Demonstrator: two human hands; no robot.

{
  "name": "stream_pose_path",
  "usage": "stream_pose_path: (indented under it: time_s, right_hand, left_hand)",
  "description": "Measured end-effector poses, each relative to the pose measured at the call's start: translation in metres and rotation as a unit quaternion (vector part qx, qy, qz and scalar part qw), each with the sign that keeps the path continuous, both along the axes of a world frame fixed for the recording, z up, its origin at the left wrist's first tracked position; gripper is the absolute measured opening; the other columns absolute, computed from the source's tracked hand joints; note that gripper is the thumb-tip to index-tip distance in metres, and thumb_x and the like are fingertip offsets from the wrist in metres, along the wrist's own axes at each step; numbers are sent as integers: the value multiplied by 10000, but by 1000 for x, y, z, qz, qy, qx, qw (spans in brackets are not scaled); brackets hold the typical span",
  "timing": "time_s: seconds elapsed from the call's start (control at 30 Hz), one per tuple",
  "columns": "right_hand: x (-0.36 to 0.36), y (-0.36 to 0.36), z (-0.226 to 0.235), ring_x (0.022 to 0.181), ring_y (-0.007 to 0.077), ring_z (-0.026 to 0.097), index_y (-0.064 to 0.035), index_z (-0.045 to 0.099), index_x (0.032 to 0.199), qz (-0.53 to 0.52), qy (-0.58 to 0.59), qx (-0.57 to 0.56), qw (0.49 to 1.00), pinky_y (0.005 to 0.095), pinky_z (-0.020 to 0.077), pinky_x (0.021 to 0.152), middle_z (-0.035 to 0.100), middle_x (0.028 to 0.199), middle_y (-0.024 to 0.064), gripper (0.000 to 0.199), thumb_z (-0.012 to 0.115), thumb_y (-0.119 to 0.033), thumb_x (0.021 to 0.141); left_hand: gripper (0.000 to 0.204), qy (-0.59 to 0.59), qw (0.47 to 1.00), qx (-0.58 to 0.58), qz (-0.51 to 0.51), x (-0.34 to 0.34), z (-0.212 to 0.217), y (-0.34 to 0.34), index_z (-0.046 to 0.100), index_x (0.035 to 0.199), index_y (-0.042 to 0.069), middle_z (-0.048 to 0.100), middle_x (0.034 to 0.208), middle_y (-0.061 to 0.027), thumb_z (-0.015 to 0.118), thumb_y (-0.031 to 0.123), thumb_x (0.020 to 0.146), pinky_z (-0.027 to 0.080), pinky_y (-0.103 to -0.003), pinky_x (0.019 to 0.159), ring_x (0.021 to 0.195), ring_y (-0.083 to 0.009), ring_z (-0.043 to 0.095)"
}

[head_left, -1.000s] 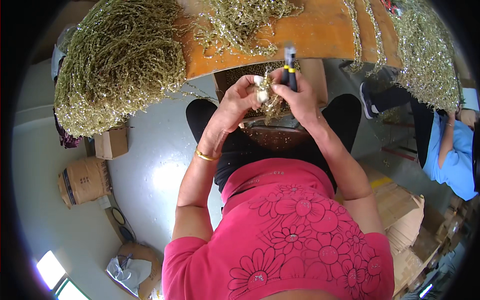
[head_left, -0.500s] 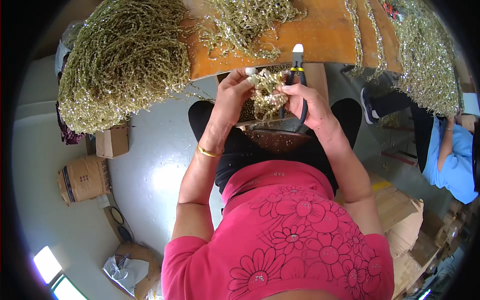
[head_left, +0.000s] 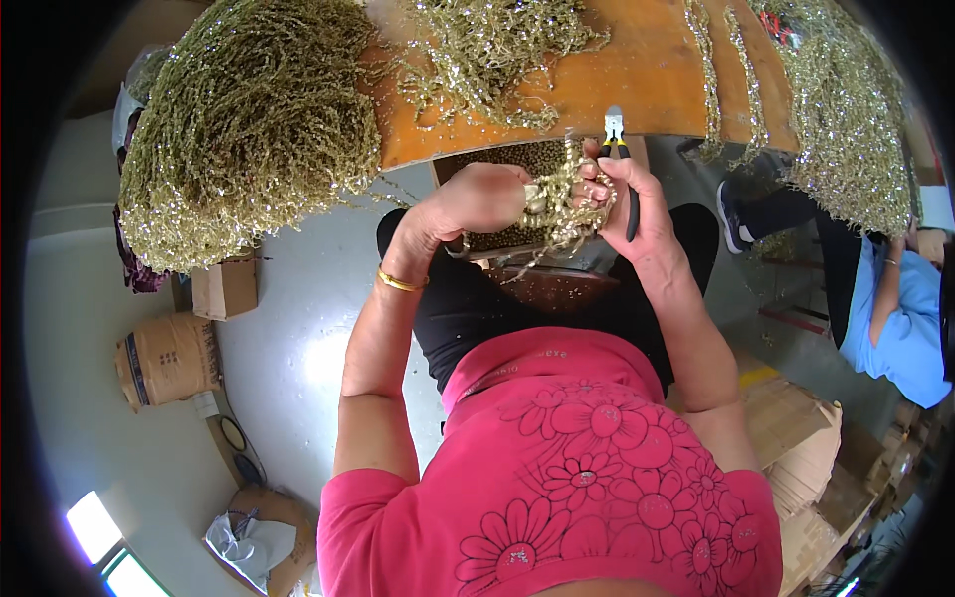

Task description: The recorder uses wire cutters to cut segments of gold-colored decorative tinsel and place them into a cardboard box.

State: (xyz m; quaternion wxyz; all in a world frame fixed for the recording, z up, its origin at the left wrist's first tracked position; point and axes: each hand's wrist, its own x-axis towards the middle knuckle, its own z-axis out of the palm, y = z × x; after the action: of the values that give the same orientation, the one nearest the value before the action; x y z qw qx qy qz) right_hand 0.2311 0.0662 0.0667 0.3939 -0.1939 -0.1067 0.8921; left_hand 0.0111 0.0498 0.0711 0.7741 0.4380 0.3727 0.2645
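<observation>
A bunched gold beaded garland [head_left: 567,211] hangs between my hands. My left hand [head_left: 477,204] is blurred by motion, its fingers curled closed at the garland's left side. A pale covering shows on a fingertip there. My right hand [head_left: 642,204] grips the garland with its fingers and also holds cutting pliers [head_left: 614,127], their grey jaws pointing away from me and black and yellow handles in the palm. Below the hands, an open box [head_left: 639,152] of small gold beads stands at the table edge, partly hidden by hands and garland.
The wooden table [head_left: 637,75] bears a large gold garland heap [head_left: 249,129] at left, a smaller pile [head_left: 492,55], and another bundle [head_left: 846,119] at right. A person in blue [head_left: 900,318] sits at far right. Cartons [head_left: 169,358] stand by the left wall.
My left hand has moved slightly nearer me and blurred. My right hand has shifted right, carrying the pliers with it. The garland is more spread out.
</observation>
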Motion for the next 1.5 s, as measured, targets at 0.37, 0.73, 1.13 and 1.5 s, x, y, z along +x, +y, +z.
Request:
stream_pose_path:
  time_s: [0.37,0.73,1.13,1.5]
  right_hand:
    - [-14,-12,0,723,138,528,-48,497,1067,42,-200,108,973,264,429,671,552,850,52,306,569,-62,771]
    - [0,5,-31,623,125,524,-31,528,1010,-137,-637,275,707,269,428,581,555,739,52,288,532,-17,722]
    - [8,-20,-24,866,138,555,-14,490,1052,-193,-464,267,822,245,449,703,559,943,76,344,638,-109,757]
    - [-27,-20,-32,707,172,526,-66,483,939,-222,-223,140,939,303,433,655,515,797,68,153,548,-34,804]
  left_hand:
    - [264,-75,989,123,17,14,-11,6,509,1027,2,578,894,-24,580,170,836,417,-239,789,843,-95,525]
    - [116,-153,904,164,364,34,8,-9,538,939,65,517,668,32,551,141,853,343,-183,464,561,-47,446]
    - [219,-181,928,-74,316,0,6,-15,518,955,52,524,674,-49,429,247,912,252,-169,398,441,-52,316]
    - [172,-208,895,-37,394,-8,-25,-9,524,971,57,585,892,-66,495,181,856,409,-268,647,709,-131,506]
